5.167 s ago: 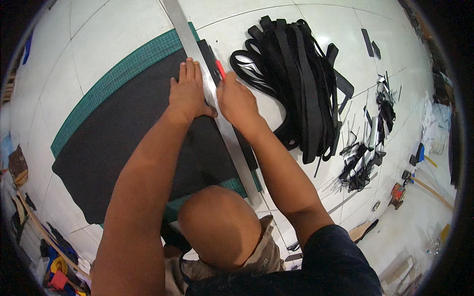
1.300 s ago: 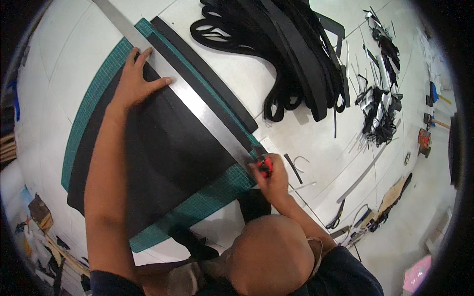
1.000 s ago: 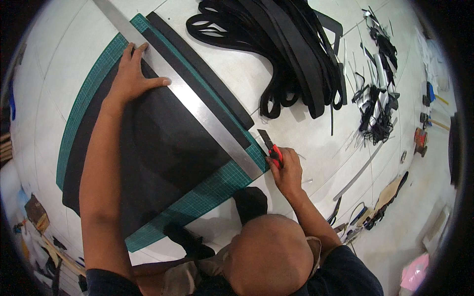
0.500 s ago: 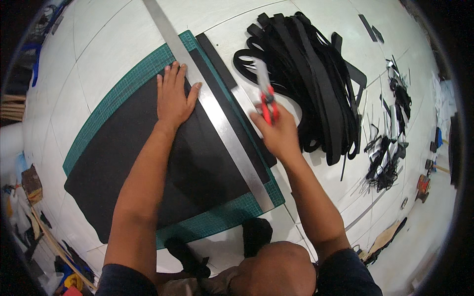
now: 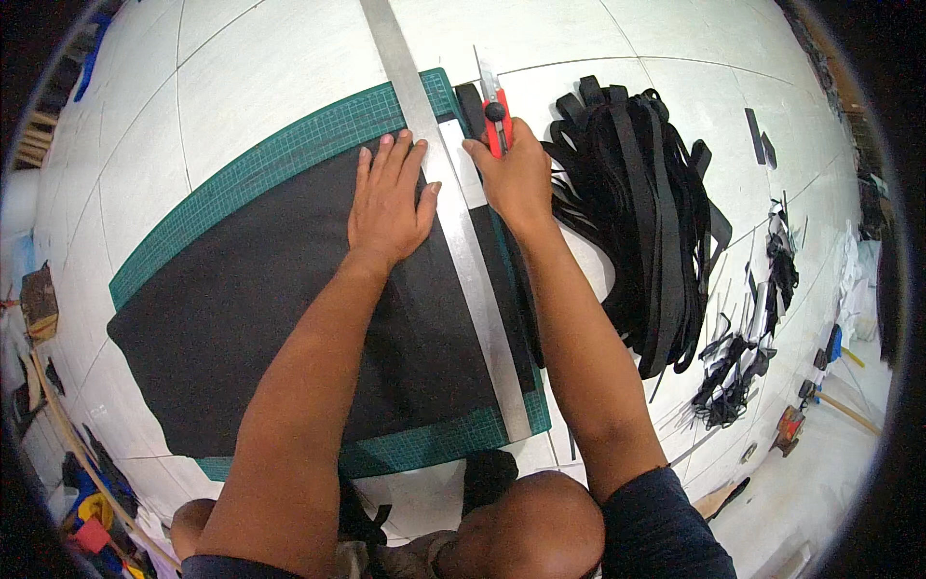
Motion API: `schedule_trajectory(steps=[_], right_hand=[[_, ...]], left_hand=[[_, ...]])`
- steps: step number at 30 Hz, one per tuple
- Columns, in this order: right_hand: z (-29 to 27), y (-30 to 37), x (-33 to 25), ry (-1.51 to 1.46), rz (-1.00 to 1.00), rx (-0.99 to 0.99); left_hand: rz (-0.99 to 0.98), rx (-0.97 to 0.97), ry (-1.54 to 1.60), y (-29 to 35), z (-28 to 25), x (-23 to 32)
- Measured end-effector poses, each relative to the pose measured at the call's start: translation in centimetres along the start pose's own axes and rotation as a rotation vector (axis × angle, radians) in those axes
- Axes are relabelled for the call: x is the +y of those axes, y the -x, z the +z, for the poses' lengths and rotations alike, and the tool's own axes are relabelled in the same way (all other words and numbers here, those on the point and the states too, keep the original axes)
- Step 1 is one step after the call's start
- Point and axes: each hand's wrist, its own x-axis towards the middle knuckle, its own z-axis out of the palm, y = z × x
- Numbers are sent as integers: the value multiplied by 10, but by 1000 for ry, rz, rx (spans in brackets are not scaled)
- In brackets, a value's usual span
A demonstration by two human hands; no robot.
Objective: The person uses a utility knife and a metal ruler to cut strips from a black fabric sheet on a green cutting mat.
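My left hand [image 5: 394,207] lies flat with fingers spread on a black sheet [image 5: 280,280], its fingertips and thumb reaching the edge of a long metal ruler [image 5: 465,280]. The ruler runs lengthwise along the sheet's right part, over a green cutting mat [image 5: 260,183]. My right hand [image 5: 518,179] is closed around a red utility knife [image 5: 496,114], its blade pointing away from me, above the floor past the mat's far right corner. Under that hand's thumb side, a white rectangular piece [image 5: 463,164] lies beside the ruler on a black strip [image 5: 502,289].
A big bundle of black straps [image 5: 646,232] lies to the right of my right forearm. Beyond it are a heap of black and silvery scraps [image 5: 738,362] and two small dark pieces [image 5: 755,135] on the white tiled floor [image 5: 289,39]. My knee [image 5: 540,526] is at the near edge.
My right hand has moved the knife farther away from me, toward the ruler's far end. The white piece now sits closer to the ruler. My left hand still presses flat; the whole view has shifted.
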Motion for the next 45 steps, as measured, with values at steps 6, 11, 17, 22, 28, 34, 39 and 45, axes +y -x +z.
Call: schedule_trajectory(steps=[6, 11, 17, 22, 28, 34, 39, 45], right_hand=[[21, -15, -13, 180, 43, -41], [23, -19, -8, 150, 78, -11], [19, -14, -18, 128, 133, -81], [18, -8, -19, 200, 3, 7], [-61, 91, 4, -132, 60, 20], [-126, 278, 71, -253, 534, -54], [-112, 324, 96, -181, 601, -22], [-109, 315, 100, -98, 516, -55]], left_hand=[[-14, -19, 37, -1, -3, 1], [-9, -28, 62, -2, -2, -1], [9, -21, 46, -1, -4, -2], [62, -10, -7, -2, 2, -5], [126, 78, -50, 1, 14, -23], [138, 70, -77, -3, 19, -20], [127, 16, -61, -4, 16, -23], [131, -145, -47, -11, -3, -23]])
